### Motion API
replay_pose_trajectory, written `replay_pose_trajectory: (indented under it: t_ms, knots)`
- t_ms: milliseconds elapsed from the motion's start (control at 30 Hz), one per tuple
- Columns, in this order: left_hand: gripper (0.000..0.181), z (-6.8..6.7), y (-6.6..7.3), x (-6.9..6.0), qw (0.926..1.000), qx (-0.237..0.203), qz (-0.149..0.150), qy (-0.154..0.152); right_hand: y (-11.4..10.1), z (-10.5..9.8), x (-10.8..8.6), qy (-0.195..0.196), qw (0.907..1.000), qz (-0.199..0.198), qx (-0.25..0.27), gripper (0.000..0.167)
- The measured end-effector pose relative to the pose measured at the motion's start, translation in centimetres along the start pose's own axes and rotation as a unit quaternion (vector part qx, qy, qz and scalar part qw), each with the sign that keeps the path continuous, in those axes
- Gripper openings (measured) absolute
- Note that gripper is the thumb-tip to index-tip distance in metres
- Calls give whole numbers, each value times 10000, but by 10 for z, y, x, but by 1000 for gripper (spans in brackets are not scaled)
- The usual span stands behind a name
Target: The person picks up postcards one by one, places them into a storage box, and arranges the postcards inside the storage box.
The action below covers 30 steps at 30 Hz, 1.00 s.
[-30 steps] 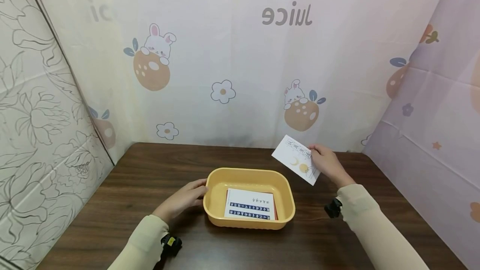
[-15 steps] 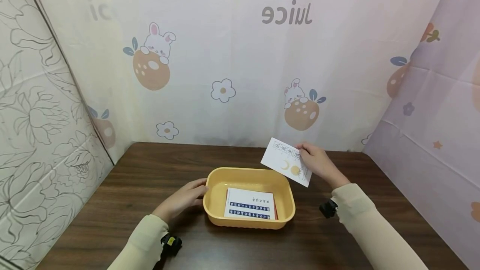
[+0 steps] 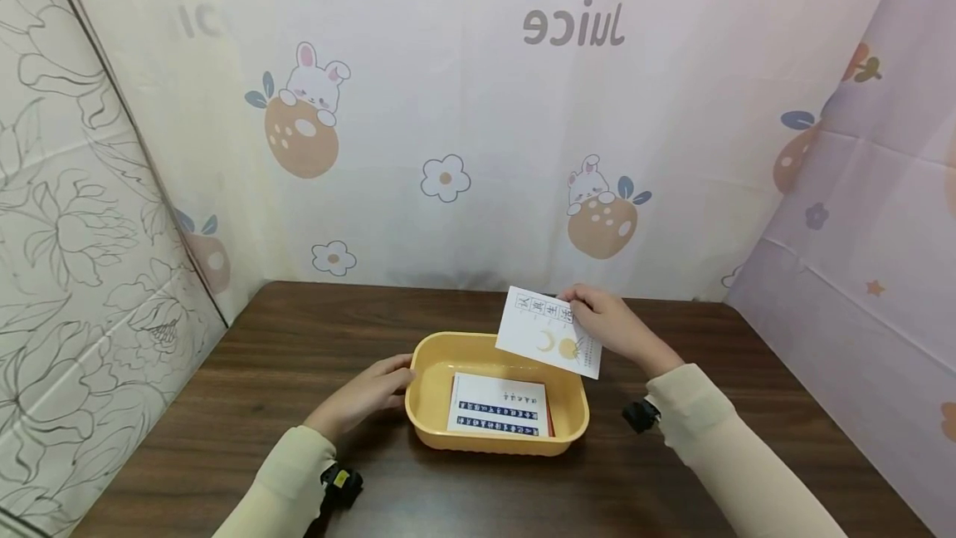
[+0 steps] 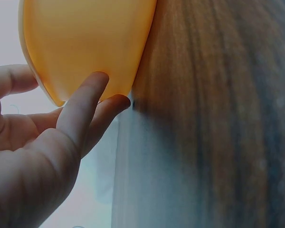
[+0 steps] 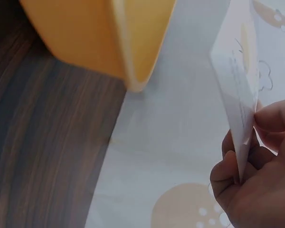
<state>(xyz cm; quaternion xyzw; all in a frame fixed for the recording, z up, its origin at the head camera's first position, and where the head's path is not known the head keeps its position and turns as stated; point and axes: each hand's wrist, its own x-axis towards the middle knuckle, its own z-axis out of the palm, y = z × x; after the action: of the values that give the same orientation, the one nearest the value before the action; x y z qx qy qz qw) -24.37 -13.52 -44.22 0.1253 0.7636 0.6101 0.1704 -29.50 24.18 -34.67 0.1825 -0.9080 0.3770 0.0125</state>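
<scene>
My right hand [image 3: 608,324] pinches a white card [image 3: 541,337] by its edge, thumb on one face and fingers on the other. Printed on it are boxed characters, a yellow crescent and a round yellow figure. The card is tilted above the back right corner of a yellow plastic basin [image 3: 493,443]. My left hand [image 3: 368,393] holds the basin's left side; one digit reaches over the rim and other fingers [image 4: 85,102] lie against the outer wall. Inside the basin lies another white card [image 3: 496,399] with blue bands of characters, and a red edge shows beneath it.
The basin stands on a dark wood-grain table [image 3: 299,339]. Behind it hangs a pale curtain [image 3: 448,106] printed with rabbits and fruit, and more patterned fabric hangs at both sides. Each wrist wears a small black camera [image 3: 342,486].
My right hand has moved left with the card, bringing it from beside the basin to over its back right corner; the card has turned a little. The left hand and basin stay put.
</scene>
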Motion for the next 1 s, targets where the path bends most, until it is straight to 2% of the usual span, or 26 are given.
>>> replay_pose_trajectory:
  t_ms: [567,700,867,1000]
  knots:
    - [55,1,0,1,9999,-42,63,-67,-20,21,3,-614,9972,-298,-293,24]
    - [55,1,0,1,10000,-33,53,-51,-27,25,5,-862,9952,-349,-290,22]
    - [55,0,0,1,9999,-41,72,-68,-34,30,9,-1252,9901,-385,-512,21]
    - [55,0,0,0,10000,-66,43,-55,-35,34,13,-1629,9813,-542,-869,21]
